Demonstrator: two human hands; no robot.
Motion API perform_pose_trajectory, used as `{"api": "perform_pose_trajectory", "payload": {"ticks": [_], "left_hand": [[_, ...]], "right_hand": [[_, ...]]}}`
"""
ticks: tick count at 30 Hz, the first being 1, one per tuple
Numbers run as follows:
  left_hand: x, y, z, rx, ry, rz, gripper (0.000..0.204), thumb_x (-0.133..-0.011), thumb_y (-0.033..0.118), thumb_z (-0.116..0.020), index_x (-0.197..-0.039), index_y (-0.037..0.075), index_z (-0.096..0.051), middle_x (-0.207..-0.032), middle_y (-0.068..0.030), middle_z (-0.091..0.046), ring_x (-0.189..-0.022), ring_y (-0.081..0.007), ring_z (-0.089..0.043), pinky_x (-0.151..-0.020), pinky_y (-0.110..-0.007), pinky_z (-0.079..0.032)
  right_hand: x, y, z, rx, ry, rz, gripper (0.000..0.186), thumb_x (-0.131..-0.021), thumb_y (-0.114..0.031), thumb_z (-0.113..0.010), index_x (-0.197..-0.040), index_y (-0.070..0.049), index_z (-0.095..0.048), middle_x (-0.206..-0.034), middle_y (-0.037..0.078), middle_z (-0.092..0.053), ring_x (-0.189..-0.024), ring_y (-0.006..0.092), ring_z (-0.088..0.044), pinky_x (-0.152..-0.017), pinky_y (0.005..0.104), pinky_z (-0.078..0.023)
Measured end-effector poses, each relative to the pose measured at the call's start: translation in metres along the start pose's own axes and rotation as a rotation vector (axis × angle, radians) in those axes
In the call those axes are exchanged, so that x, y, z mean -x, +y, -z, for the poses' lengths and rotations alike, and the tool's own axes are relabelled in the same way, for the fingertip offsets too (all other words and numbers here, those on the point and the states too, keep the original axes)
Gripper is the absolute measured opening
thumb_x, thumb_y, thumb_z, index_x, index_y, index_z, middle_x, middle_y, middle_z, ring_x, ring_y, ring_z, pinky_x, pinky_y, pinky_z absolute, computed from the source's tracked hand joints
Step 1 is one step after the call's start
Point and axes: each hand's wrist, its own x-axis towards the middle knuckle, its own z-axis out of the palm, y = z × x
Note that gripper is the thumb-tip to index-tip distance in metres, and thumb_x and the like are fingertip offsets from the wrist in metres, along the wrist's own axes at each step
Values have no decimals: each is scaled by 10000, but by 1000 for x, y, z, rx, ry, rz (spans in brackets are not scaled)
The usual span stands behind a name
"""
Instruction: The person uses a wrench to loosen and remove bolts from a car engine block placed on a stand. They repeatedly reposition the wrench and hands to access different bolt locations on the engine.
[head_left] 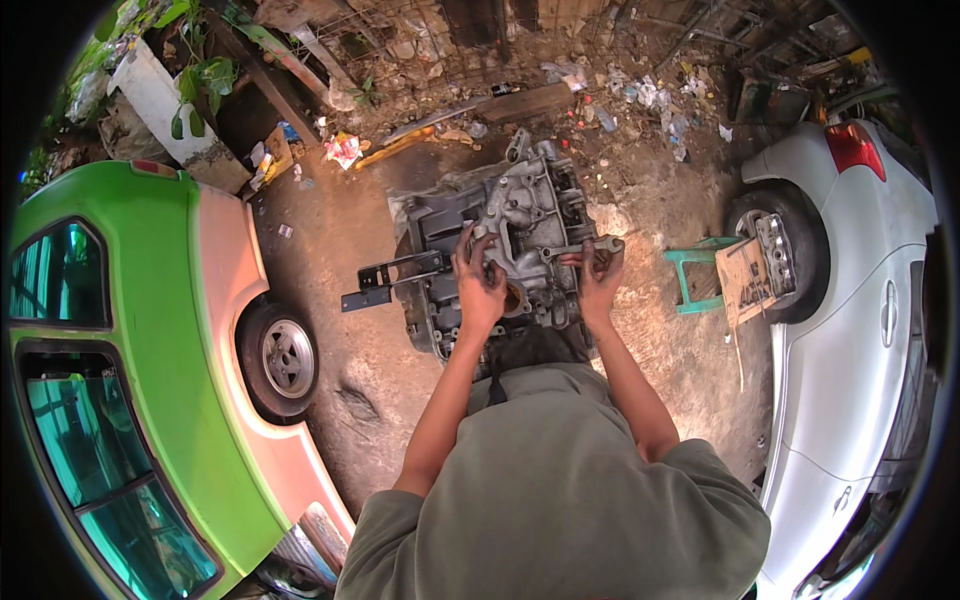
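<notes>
A grey, greasy engine block [525,205] stands in front of me on the ground, its castings and bolt holes facing up. My right hand [598,285] is closed around a metal wrench [606,244], which lies across the block's right side, pointing left. Over the block's middle, my left hand [482,295] has its dark-smudged fingers curled; what lies between them is too small to make out. To the left of that hand, a black metal bracket [400,268] juts out past the block's edge.
A green and peach car [210,350] stands on the left, a silver car [830,390] on the right. A green stool [692,272] holds a cardboard sheet [742,280] and a metal engine part [774,250]. Litter and a wooden plank [525,103] lie beyond the block.
</notes>
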Motion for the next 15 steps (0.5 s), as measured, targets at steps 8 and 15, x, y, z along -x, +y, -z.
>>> {"api": "perform_pose_trajectory", "payload": {"ticks": [8,15], "left_hand": [[1,1,1,3,-18,34,522,-820,-101,-541,-1300,83,-634,-1535,-173,-375,-1342,-400,-442,-924,-431,-518],[0,5,2,58,-10,45,541,-810,-116,-537,-1302,84,-634,-1533,-168,-380,-1368,-396,-429,-910,-408,-528]], "right_hand": [[22,2,8,34,42,-59,174,-1038,-41,-577,-1146,47,-473,-926,136,-656,-785,185,-713,-687,308,-587],[14,12,-3,33,93,33,128,-1048,-51,-558,-1119,34,-493,-833,111,-659,-725,171,-703,-627,294,-562]]}}
